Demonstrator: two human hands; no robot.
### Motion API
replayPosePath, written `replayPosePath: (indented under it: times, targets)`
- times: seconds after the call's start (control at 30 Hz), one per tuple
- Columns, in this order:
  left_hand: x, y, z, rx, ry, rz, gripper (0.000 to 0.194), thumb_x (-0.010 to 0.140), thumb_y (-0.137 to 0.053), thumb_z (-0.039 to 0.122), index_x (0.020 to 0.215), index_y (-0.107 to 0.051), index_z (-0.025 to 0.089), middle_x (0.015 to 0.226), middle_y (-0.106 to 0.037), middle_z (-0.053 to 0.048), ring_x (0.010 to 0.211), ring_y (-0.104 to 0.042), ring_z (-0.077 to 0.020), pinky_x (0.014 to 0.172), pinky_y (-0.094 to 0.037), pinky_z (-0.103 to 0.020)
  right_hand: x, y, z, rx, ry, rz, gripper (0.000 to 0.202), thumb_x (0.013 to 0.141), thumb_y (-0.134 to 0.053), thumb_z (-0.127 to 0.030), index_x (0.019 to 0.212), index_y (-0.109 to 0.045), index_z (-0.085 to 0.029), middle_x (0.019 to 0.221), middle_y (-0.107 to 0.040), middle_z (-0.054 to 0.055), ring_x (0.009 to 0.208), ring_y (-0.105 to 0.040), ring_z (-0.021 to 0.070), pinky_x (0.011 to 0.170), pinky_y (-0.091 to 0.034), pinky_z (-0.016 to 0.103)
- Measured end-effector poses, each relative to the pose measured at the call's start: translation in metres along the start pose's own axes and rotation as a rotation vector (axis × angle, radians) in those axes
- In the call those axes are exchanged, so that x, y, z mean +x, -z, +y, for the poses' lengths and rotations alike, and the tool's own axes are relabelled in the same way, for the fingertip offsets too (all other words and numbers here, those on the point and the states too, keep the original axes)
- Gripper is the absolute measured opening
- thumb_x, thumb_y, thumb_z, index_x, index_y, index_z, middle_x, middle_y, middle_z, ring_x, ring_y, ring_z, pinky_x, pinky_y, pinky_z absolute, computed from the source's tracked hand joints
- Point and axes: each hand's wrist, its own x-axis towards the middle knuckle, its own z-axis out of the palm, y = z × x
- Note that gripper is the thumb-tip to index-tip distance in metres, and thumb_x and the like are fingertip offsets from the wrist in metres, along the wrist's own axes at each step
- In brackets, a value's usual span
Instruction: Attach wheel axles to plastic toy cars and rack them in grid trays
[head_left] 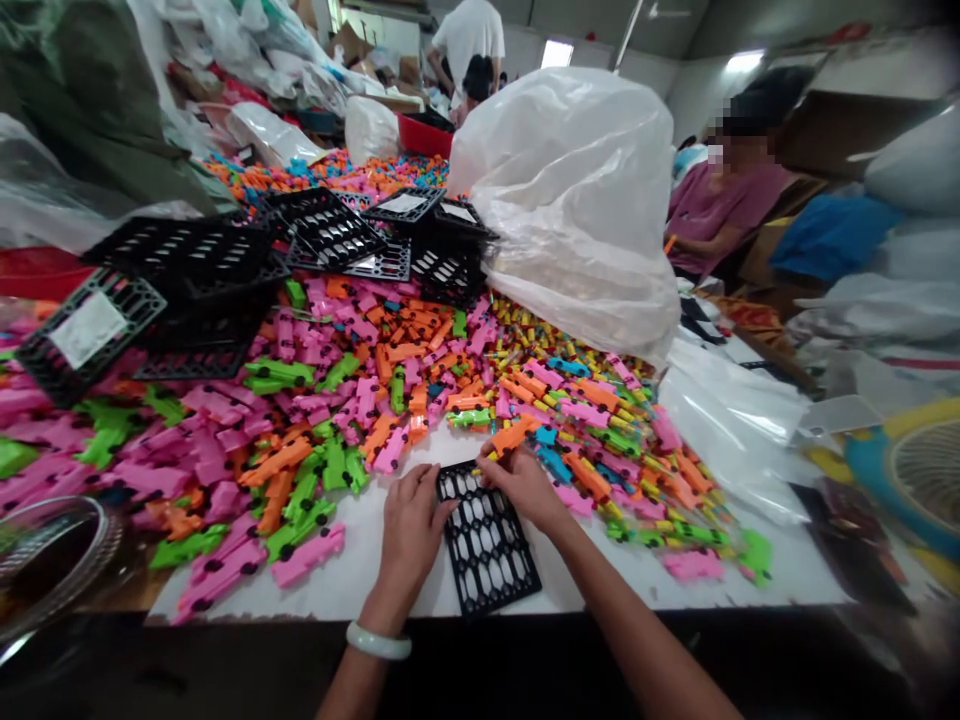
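We have a black plastic grid tray point(487, 545) lying flat on the white bench point(360, 585), close to its near edge and just short of the heap of toy pieces. Our left hand point(411, 525) rests on the tray's left rim, fingers curled loosely over the edge and touching it, with a pale bangle point(377, 642) on the wrist. Our right hand point(525, 485) sits at the tray's far right corner, fingers pinched around an orange toy piece point(514, 436) that it holds just above that corner.

Beyond the tray, a broad pile of pink, orange, green and blue plastic pieces point(360, 400) covers most of the bench. To the far left stand stacks of black grid trays point(195, 290), more of them further back. A large clear plastic bag point(585, 200) bulges at the right of the pile. Behind it sits a person in a purple top point(712, 205), and another person in a white shirt point(469, 35) stands at the far end. A wire basket point(45, 550) shows at the near left.
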Motion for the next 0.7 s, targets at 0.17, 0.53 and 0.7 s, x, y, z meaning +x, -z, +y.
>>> replayPosePath:
  times: [0.17,0.53,0.7]
  targets:
    - [-0.004,0.001,0.002,0.006,0.004,-0.023,0.051,0.078,-0.066,0.031,0.125,-0.055,0.016,0.122,-0.060,-0.012,0.111,-0.053,-0.0287,0.098,-0.046,-0.048,0.021,-0.035,0.005,0.046,-0.007,-0.144,0.022,0.080,-0.059,-0.040,0.085,-0.057,-0.019,0.060,-0.060,-0.004,0.053,-0.055,0.0118,0.054,-0.043,0.024]
    - [-0.003,-0.005,-0.008,0.041,-0.071,-0.011,0.040,0.076,-0.066,0.024,0.115,-0.062,0.016,0.119,-0.062,-0.013,0.105,-0.058,-0.0298,0.091,-0.050,-0.049,0.015,-0.060,0.017,-0.492,0.317,0.016,0.011,0.089,-0.054,-0.029,0.092,-0.058,-0.019,0.091,-0.062,0.005,0.085,-0.058,0.0178,0.078,-0.047,0.030]
    - [0.000,-0.007,-0.012,0.068,-0.112,0.030,0.036,0.078,-0.065,0.029,0.112,-0.064,0.016,0.116,-0.063,-0.014,0.104,-0.060,-0.0307,0.089,-0.051,-0.048,0.017,-0.040,0.004,-0.539,0.383,-0.112,0.015,0.088,-0.057,-0.028,0.102,-0.056,-0.021,0.095,-0.060,0.002,0.080,-0.057,0.0145,0.071,-0.047,0.025]
